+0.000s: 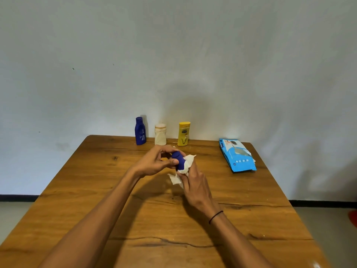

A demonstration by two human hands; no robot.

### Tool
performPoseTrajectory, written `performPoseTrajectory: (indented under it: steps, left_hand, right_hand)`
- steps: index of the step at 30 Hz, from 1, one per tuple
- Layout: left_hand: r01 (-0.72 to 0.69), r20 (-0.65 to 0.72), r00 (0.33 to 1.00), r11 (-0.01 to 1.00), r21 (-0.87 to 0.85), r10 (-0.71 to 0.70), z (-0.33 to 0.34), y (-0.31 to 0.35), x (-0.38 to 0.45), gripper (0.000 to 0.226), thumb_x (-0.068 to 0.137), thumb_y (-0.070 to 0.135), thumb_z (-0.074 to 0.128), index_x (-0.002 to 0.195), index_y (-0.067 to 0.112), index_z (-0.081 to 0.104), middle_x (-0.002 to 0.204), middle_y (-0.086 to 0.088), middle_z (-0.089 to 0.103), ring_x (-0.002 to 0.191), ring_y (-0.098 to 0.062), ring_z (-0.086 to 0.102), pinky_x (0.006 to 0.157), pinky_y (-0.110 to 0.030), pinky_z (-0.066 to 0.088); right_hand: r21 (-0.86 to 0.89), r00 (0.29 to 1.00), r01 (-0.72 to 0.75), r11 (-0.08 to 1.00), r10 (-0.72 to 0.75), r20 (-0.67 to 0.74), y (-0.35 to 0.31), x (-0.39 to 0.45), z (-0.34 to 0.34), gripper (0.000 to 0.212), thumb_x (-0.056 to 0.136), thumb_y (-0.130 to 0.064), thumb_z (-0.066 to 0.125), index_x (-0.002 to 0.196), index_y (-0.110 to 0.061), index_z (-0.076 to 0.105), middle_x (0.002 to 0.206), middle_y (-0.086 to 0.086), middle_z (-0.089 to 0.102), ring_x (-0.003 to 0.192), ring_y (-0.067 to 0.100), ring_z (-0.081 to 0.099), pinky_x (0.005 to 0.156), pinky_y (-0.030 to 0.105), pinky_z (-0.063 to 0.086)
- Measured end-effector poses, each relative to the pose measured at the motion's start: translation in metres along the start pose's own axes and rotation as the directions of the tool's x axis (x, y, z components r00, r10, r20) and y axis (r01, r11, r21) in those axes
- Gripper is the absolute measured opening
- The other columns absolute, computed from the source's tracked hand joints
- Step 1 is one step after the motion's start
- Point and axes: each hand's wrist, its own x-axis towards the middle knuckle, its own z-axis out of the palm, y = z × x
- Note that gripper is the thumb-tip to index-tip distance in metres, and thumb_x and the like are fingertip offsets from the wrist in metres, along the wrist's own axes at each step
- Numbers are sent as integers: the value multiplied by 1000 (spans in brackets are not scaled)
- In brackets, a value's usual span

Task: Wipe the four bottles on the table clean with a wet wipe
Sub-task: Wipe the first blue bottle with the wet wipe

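Head view: at worktop (96,190) centre, left hand (154,163) clamps a small blue bottle (179,161); right hand (195,182) grips the wet wipe (188,163) around it. Wiping is underway; three bottles (160,134) wait at twelve o'clock, probably next.

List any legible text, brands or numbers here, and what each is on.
No text can be read.
Tall blue bottle: white marks, blurred.
Yellow bottle: dark oval label, too small.
Cream bottle: no print visible.
Wipes pack: row of small icons and a logo, illegible.
Held blue bottle: no print showing.
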Motion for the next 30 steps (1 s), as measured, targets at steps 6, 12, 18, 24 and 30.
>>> performPoseTrajectory:
  steps: [6,12,18,24,30]
  left_hand:
    - [-13,104,994,1000,8,12,3,6,-1,35,96,39,72,131,35,71,126,7,67,115,-7,64,92,-29,58]
    - [-27,158,987,992,122,7,-3,1,-2,48,93,51,69,136,29,69,122,6,67,116,-10,61,108,-44,51]
    - [-33,114,993,998,-53,38,-8,-2,-7,30,98,30,71,127,21,73,119,0,69,115,-18,64,100,-39,56]
    - [-3,-15,1000,983,-185,0,-17,-10,-6,30,97,23,70,125,15,74,120,6,75,115,-20,69,84,-33,61]
    - [-8,-138,990,967,-256,-28,-23,-17,-13,33,96,24,67,126,12,71,119,-3,75,113,-23,71,82,-31,62]
  right_hand:
    - [108,998,7,994,0,-67,4,5,7,67,98,-77,27,119,-21,56,87,-6,67,72,8,66,60,38,59]
    - [650,912,-350,674,88,400,2,18,-5,64,101,-65,38,114,-9,67,97,8,74,89,24,71,79,40,55]
    - [683,848,-343,644,-101,521,8,19,-15,43,99,-37,64,134,-14,57,124,13,70,110,25,68,97,44,55]
    - [495,980,-114,862,16,198,-3,5,1,48,102,-60,47,107,-15,63,85,-4,68,73,5,65,62,24,52]
    - [445,977,-128,886,37,208,2,-8,11,36,97,-54,62,116,-24,58,98,-10,69,85,0,68,66,27,58]
